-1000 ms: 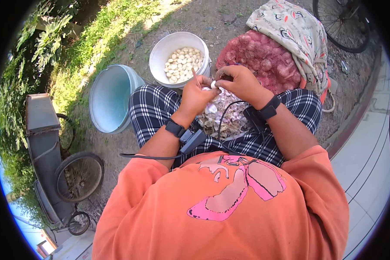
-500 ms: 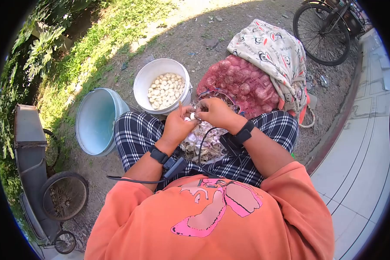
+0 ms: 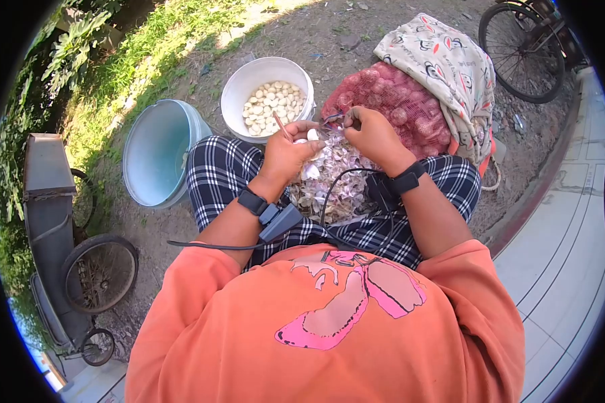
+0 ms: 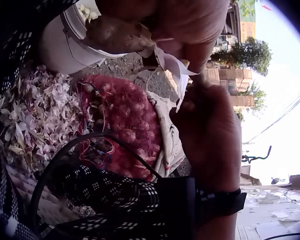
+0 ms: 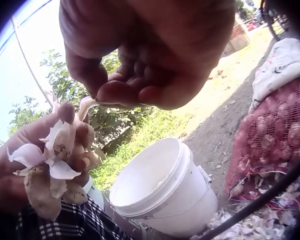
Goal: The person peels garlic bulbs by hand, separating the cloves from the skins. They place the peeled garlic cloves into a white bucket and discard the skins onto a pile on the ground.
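Note:
My left hand [image 3: 286, 158] is over the heap of garlic skins [image 3: 333, 191] between the knees, its fingers curled round garlic cloves. A white clove [image 3: 312, 135] shows at its fingertips, and a thin brown stick-like piece [image 3: 282, 126] juts up from the same hand. In the right wrist view, loose skin [image 5: 65, 170] hangs from the garlic [image 5: 42, 197] in that hand. Just to the right, my right hand [image 3: 376, 138] has its fingers curled. A pale strip of skin [image 5: 89, 103] runs from the garlic to its pinched thumb and fingertips.
Beyond the left hand stands a white bucket [image 3: 245, 75] holding peeled cloves [image 3: 273, 106]. A light-blue bucket [image 3: 156, 154] is left of it. Past the right hand lies a red net bag of garlic [image 3: 393, 104], partly under a printed cloth [image 3: 444, 57]. A black cable [image 3: 326, 201] crosses the lap.
The hands met at a white clove in both earlier frames. Now my right hand has drawn away to the right, while the left keeps the garlic. The head view has shifted too.

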A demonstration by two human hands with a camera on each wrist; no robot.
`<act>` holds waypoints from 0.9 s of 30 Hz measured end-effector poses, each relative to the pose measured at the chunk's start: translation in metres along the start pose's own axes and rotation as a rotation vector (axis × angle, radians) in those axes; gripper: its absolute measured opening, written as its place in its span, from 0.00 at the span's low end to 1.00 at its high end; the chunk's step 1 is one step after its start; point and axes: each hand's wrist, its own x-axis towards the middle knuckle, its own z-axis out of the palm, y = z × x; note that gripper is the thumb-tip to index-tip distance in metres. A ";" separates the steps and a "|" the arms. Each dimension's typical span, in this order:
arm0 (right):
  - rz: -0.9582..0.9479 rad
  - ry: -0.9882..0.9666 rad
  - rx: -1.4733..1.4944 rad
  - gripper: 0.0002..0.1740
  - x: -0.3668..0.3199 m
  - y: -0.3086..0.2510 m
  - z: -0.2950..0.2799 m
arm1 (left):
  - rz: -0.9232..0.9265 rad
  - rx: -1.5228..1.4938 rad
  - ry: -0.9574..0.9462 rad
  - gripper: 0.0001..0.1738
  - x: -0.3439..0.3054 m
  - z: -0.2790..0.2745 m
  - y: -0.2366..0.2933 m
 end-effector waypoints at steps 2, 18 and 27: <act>-0.027 -0.017 -0.015 0.07 -0.001 0.000 0.004 | -0.008 0.019 0.005 0.19 -0.001 0.001 0.002; 0.284 -0.386 0.633 0.20 -0.012 -0.005 0.027 | 0.089 0.622 -0.092 0.13 -0.008 0.009 -0.001; 0.318 -0.450 0.669 0.20 -0.013 0.003 0.039 | 0.120 0.846 -0.138 0.12 -0.012 0.010 0.006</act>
